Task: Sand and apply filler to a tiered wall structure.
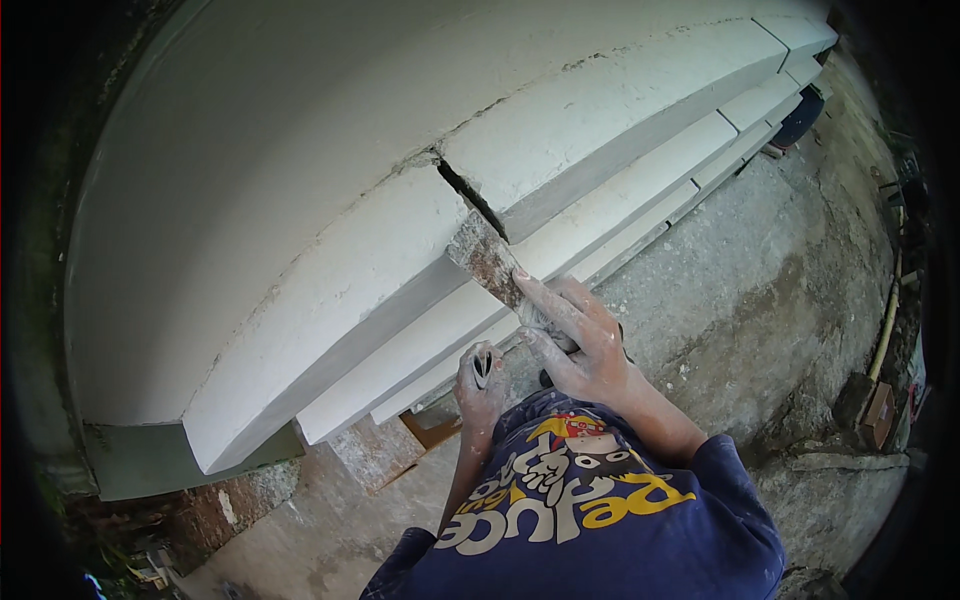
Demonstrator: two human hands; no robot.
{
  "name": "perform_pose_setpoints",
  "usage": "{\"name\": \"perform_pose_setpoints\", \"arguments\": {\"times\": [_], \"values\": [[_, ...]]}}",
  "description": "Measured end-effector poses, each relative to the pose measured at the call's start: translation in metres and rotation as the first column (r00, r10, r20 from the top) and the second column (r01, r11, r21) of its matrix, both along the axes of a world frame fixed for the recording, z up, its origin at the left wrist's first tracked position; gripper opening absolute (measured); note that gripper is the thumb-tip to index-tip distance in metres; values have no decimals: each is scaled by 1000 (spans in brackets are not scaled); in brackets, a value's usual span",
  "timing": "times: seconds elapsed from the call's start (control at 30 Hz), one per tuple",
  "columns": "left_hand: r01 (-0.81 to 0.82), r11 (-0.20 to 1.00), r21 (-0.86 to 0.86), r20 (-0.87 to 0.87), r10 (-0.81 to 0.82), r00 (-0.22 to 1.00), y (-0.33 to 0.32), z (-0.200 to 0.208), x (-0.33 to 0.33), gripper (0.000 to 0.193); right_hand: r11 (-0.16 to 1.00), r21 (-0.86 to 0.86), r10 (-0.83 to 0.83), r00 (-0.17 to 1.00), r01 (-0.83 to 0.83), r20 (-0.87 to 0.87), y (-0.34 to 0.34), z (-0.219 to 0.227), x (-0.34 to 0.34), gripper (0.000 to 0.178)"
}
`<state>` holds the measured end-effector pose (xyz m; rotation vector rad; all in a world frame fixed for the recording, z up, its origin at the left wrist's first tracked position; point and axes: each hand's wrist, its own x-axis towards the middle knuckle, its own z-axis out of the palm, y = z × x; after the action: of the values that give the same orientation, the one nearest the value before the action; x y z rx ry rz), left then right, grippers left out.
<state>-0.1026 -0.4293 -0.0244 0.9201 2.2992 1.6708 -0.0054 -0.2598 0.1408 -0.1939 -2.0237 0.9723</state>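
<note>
A putty knife [485, 262] with a broad blade, stained brown and smeared with white, is gripped in my right hand [585, 340]. My index finger stretches along the blade. Its front edge is at the lower end of a dark gap [462, 190] in the top band of white stepped moulding [370, 240]; whether it touches there I cannot tell. Lower and to the left, my left hand [480, 390] is closed round a small thing with a dark, pale-rimmed end [483, 366], its kind unclear. White dust or paste coats both hands.
A thin crack [330, 222] runs along the moulding's upper edge. Below lie a white-smeared board [372, 450] and the rough concrete floor [745, 270]. A dark blue rounded object [800, 120] stands at the far right end. A pole [886, 330] and a brown block [878, 416] lie at right.
</note>
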Motion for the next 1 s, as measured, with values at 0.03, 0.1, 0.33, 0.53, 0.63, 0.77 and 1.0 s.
{"name": "perform_pose_setpoints", "arguments": {"times": [0.03, 0.1, 0.33, 0.53, 0.63, 0.77, 1.0], "values": [[-15, 1000, -28, -3, 15, 1000, 1, 2, -2, 33, 997, -39, 60, 998, -60, 0, 0, 5, 1, 62], [1, 1000, -16, -28, -1, 1000, 5, 0, -6, 34, 996, -77, 49, 999, -47, 23, 3, 14, 4, 62], [76, 997, 32, -63, -74, 995, 13, -8, -12, 35, 949, -156, -272, 961, 275, 44, 43, 17, 10, 53], [133, 991, -28, -53, -134, 990, 14, -18, -7, 36, 954, -239, -164, 982, 181, 91, 22, 29, 14, 54], [165, 986, -14, 115, -162, 980, 17, -13, -4, 35, 979, -185, -76, 994, 89, 75, 12, 24, 11, 58], [189, 982, -2, 89, -188, 978, 19, -17, -8, 35, 973, -19, -227, 971, 229, 73, 47, 17, 21, 59], [161, 986, 32, 4, -161, 987, 29, -17, -18, 33, 738, -267, -634, 772, 620, 42, 156, -28, 48, 52]]}}
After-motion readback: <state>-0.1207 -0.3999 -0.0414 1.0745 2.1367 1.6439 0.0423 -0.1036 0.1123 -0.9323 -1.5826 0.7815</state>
